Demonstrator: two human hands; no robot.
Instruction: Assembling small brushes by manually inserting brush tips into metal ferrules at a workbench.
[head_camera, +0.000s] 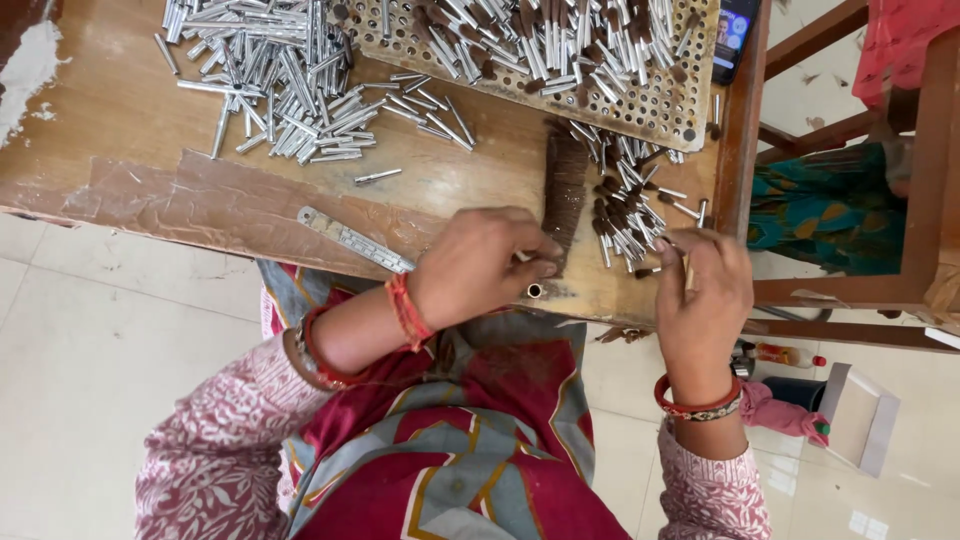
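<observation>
Left hand: the left hand (478, 265) is curled over the near edge of the table (120, 110), its fingers pinched shut on a small metal tube (534, 290) whose open round end is turned toward the camera.
Right hand: the right hand (705, 295) is held at the table's right corner, fingers closed around a thin pale stick (688, 270) (only a short length is seen above the knuckles).
Hands together or apart: the two hands are kept apart, with the tube and a strip of table between them.
Bristle bundle: a dark brown bundle of bristles (565, 185) is laid on the table just beyond the left hand's fingertips; whether it is touched cannot be told.
Filled tubes: a small heap of brown-tipped tubes (625, 205) is spread between the bundle and the right hand, close to both.
Perforated tray: a perforated tray (660, 100) is set at the far side of the table, and more brown-tipped tubes are piled on it.
Empty tubes: a large pile of bare silver tubes (290, 70) is scattered at the far left, well apart from the hands.
Metal strip: a flat metal strip (355, 240) is laid slantwise near the table's front edge, just beside the left wrist.
Phone: a phone (735, 35) with a lit screen is propped at the tray's right end.
Wrists: red bangles (698, 400) are worn on both.
</observation>
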